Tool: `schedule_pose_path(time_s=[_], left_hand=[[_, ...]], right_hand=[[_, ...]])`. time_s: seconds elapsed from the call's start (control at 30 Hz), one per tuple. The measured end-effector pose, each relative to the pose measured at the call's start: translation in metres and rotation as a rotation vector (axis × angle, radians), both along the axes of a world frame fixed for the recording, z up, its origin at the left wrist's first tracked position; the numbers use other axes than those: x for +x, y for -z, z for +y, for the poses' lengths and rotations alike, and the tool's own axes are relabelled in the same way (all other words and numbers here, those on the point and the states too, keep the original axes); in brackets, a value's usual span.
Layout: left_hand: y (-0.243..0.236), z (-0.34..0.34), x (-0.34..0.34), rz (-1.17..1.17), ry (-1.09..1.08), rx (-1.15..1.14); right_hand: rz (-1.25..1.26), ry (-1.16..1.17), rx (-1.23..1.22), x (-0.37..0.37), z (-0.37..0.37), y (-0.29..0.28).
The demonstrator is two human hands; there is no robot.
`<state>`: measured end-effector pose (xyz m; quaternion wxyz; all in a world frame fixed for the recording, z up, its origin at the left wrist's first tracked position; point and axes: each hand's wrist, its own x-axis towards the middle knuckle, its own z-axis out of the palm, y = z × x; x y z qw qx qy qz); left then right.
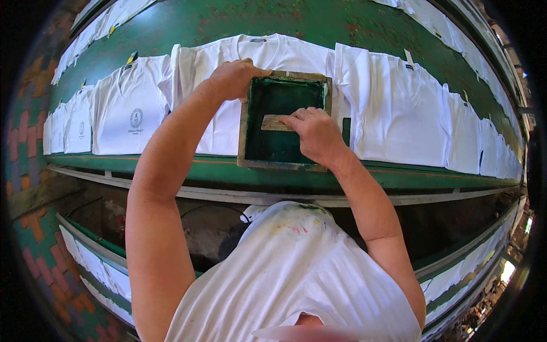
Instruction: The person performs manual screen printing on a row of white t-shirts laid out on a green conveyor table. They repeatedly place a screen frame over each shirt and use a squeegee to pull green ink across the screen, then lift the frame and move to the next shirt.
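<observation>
A wooden-framed printing screen [244,137] with a dark green inside lies on a white T-shirt [219,122] on the green table. My left hand [236,78] is closed on the frame's far left corner. Inside the frame, my right hand [317,134] grips a squeegee [273,122] with a wooden handle; its lower edge is hidden against the dark mesh. The shirt's collar shows beyond the frame, and the frame covers part of its front.
To the left lies a white T-shirt with a round dark print [135,118], with more shirts past it. Plain white T-shirts [399,119] line the right side. A metal rail [262,197] runs along the green table's [228,23] near edge. More shirts lie on tables behind me.
</observation>
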<state>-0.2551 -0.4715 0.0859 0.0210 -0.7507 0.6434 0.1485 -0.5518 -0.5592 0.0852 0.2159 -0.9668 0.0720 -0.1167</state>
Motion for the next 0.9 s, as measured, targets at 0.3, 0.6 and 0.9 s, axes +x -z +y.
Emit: schedule_pose_path(time_s=[0.3,0.6,0.9], left_hand=[[0.0,0.004,0.001,0.022,0.037,-0.076],[-0.002,-0.002,-0.001,-0.012,0.016,0.003],[-0.002,0.001,-0.003,0.0,-0.025,-0.002]], right_hand=[[-0.025,-0.015,-0.029,-0.046,0.059,-0.001],[-0.082,0.004,0.143,0.017,-0.032,0.007],[-0.079,0.084,0.039,0.031,-0.036,0.018]])
